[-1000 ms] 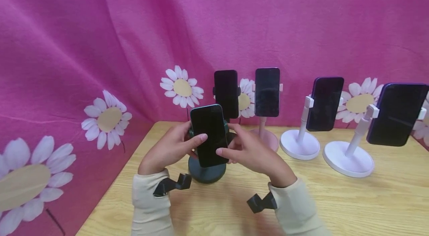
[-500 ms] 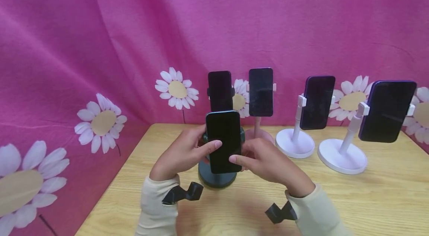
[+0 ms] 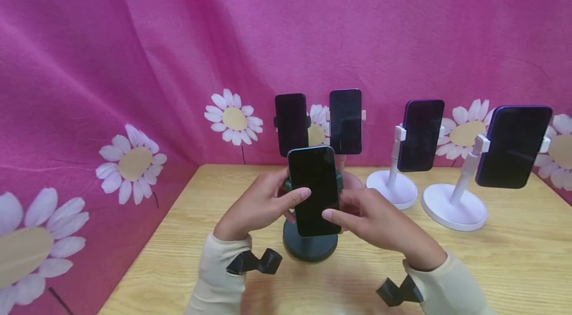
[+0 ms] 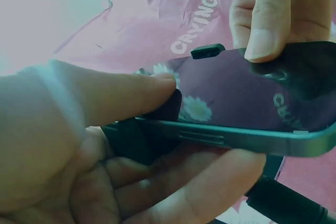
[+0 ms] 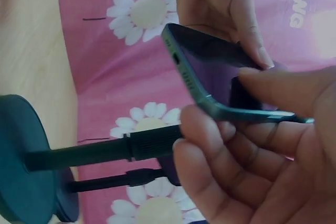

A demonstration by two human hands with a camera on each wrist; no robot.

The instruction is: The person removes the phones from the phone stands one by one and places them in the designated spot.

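Observation:
A dark-screened phone with a green-blue frame sits in the clamp of a dark green phone stand. My left hand grips the phone's left side, its thumb over the screen and its fingers curled behind. On the right edge, my right hand pinches lower down, thumb across the front. In the right wrist view the stand's post runs from its round base up behind the fingers. Much of the clamp is hidden by the phone and hands.
Behind stand a phone on a black stand and one on a pink stand. Two phones on white stands stand to the right. A pink daisy-print cloth hangs behind the wooden table.
Both hands have shifted right and nearer to me, carrying the phone and its green stand along. The phone has straightened a little, then tilted slightly again. The head view has turned slightly right.

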